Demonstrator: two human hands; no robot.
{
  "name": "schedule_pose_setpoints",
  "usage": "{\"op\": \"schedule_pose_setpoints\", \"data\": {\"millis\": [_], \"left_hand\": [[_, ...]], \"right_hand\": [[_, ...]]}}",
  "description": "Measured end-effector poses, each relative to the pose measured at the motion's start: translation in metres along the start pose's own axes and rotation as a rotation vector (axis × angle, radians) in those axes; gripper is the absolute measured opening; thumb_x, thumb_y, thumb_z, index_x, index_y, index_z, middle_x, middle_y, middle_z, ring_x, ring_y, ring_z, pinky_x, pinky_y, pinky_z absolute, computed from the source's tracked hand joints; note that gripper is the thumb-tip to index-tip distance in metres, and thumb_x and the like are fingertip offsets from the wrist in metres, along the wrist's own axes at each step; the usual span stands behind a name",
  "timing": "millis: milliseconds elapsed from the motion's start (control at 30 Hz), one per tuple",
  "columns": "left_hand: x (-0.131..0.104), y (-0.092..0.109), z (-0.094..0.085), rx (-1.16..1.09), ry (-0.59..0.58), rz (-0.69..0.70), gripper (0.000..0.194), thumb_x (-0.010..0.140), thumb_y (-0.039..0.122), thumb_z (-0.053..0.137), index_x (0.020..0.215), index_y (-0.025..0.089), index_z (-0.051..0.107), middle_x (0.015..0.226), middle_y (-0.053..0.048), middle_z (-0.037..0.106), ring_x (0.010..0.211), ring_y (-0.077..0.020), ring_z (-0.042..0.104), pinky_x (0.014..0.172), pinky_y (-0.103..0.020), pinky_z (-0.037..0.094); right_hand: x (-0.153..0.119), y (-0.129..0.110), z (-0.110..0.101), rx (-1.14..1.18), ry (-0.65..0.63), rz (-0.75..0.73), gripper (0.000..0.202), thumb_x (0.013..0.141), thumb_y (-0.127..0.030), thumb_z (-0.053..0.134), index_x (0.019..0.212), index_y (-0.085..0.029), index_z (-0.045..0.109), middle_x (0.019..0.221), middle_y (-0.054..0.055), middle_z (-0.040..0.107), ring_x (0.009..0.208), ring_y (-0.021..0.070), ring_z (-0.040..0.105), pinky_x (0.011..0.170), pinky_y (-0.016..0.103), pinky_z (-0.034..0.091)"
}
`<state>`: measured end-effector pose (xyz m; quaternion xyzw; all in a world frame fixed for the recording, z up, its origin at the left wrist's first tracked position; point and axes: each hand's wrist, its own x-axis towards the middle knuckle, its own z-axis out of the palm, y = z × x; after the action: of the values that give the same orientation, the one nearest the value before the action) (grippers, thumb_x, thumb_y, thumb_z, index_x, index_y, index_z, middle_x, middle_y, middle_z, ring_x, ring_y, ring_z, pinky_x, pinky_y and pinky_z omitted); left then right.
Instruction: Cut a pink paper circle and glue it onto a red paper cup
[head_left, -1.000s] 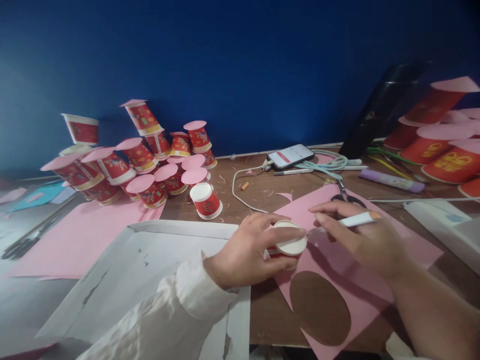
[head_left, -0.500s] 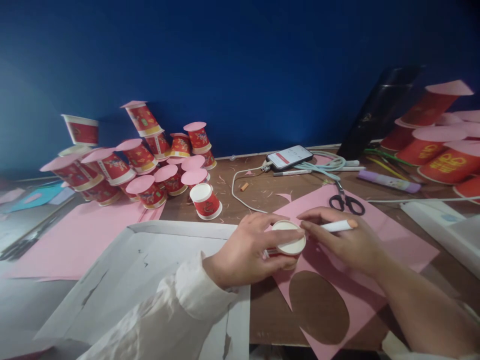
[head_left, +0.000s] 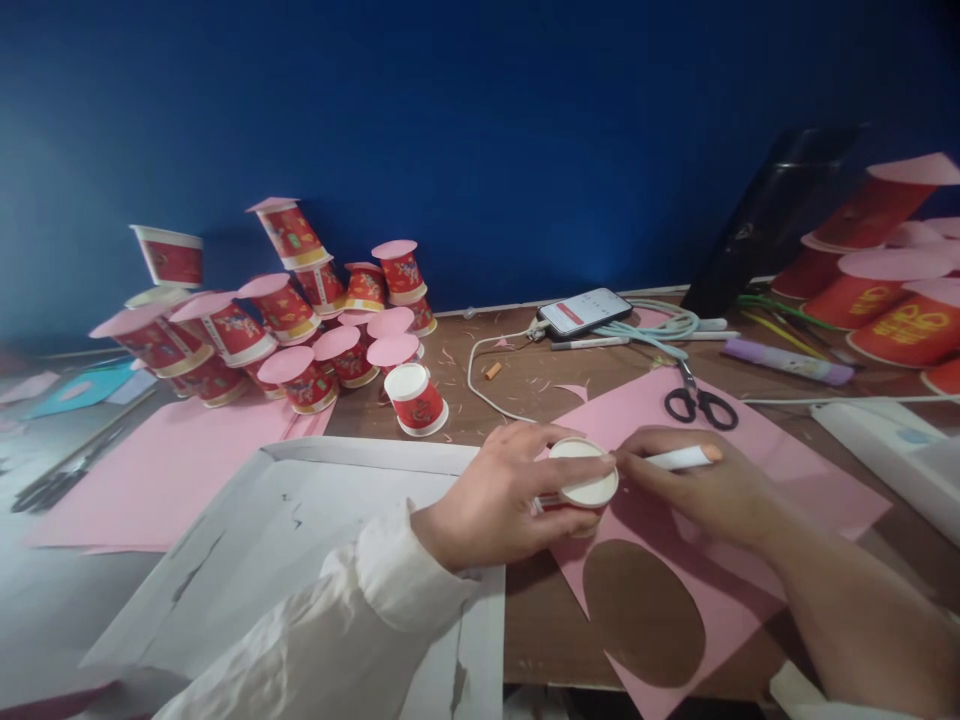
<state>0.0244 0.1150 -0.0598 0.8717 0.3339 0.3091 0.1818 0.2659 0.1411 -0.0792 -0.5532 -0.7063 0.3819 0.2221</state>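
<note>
My left hand (head_left: 517,490) is wrapped round a small red and white paper cup (head_left: 592,485), its pale round end facing up, over a pink paper sheet (head_left: 795,460). A large round hole is cut in that sheet near its front. Beside the cup, on its right, my right hand (head_left: 697,490) pinches a white marker (head_left: 681,458) with an orange end; its tip is hidden behind the fingers. Another red cup (head_left: 417,402) stands upside down behind my left hand. Black-handled scissors (head_left: 701,405) lie on the pink sheet.
Stacked red cups with pink paper discs (head_left: 298,380) stand at the left, others (head_left: 870,290) at the right. A phone (head_left: 585,312) with cables lies near the blue wall. An orange cap (head_left: 493,371), a purple tube (head_left: 787,361) and a white paper bag (head_left: 300,530) are on the table.
The whole view has shifted slightly. My right hand's fingers have drawn closer together beside the cup. My left hand keeps its hold on the cup.
</note>
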Motion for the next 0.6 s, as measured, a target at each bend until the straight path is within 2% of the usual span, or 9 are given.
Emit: {"op": "schedule_pose_setpoints", "data": {"millis": [133, 333, 433, 600], "left_hand": [[0.000, 0.001, 0.000, -0.003, 0.001, 0.000, 0.035, 0.086, 0.035, 0.067, 0.120, 0.029, 0.067, 0.128, -0.004, 0.066, 0.118, -0.0211, 0.059, 0.103, -0.037, 0.043], [0.000, 0.001, 0.001, -0.007, 0.028, 0.013, 0.033, 0.086, 0.034, 0.067, 0.118, 0.026, 0.068, 0.127, -0.006, 0.067, 0.119, -0.0209, 0.059, 0.103, -0.036, 0.043], [0.000, 0.001, 0.001, -0.006, 0.025, 0.000, 0.033, 0.085, 0.033, 0.068, 0.118, 0.027, 0.069, 0.126, -0.006, 0.067, 0.118, -0.0215, 0.059, 0.103, -0.037, 0.044], [0.001, 0.001, 0.002, -0.009, 0.049, 0.017, 0.033, 0.084, 0.032, 0.069, 0.116, 0.026, 0.069, 0.125, -0.006, 0.068, 0.117, -0.0206, 0.060, 0.102, -0.037, 0.044]], "right_hand": [[-0.003, -0.006, 0.000, 0.040, 0.031, 0.006, 0.039, 0.084, -0.057, 0.057, 0.076, -0.021, 0.071, 0.066, 0.002, 0.068, 0.056, 0.0149, 0.058, 0.045, 0.023, 0.041], [-0.003, -0.008, -0.007, 0.094, -0.150, 0.087, 0.036, 0.082, -0.054, 0.061, 0.075, -0.020, 0.069, 0.057, -0.002, 0.059, 0.045, 0.0110, 0.050, 0.041, 0.021, 0.040], [-0.004, -0.009, -0.007, 0.136, -0.181, 0.126, 0.033, 0.081, -0.053, 0.063, 0.075, -0.020, 0.068, 0.057, -0.002, 0.058, 0.046, 0.0111, 0.051, 0.039, 0.021, 0.039], [-0.010, -0.013, 0.000, 0.185, -0.099, 0.116, 0.036, 0.080, -0.054, 0.062, 0.071, -0.019, 0.066, 0.057, -0.001, 0.057, 0.046, 0.0095, 0.046, 0.037, 0.019, 0.036]]}}
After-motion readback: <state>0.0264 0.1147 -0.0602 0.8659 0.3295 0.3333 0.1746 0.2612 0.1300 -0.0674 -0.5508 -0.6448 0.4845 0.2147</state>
